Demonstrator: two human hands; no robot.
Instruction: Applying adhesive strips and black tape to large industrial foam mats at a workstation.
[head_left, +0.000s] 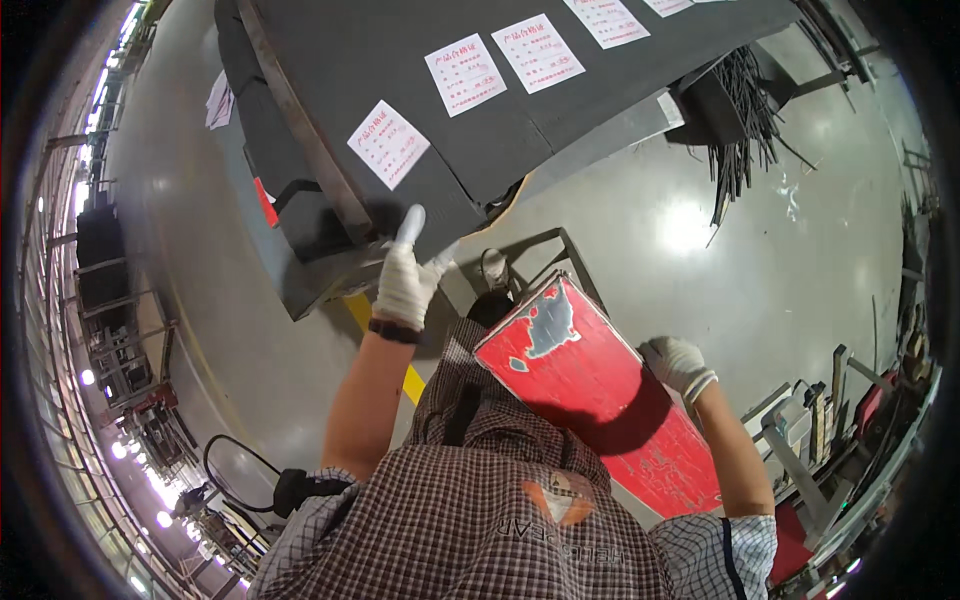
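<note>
Nearest, below both hands, is a brown checked apron (440,510); above it a long red box (610,400), its paint worn through to grey at the far end, slants between the two hands. The hands are well apart. The right hand (680,366), in a white glove, lies against the box's right side; whether its fingers are clamped on it, I cannot tell. The left hand (405,285), also gloved, with a dark band (395,331) at the wrist, is spread, one finger extended toward black slabs (360,50) just beyond it; contact is unclear. A white printed card (388,145) lies on the slabs just past that fingertip, with more cards in a row farther off to its right. Beyond the right hand hangs a bundle of black strips (738,115).
</note>
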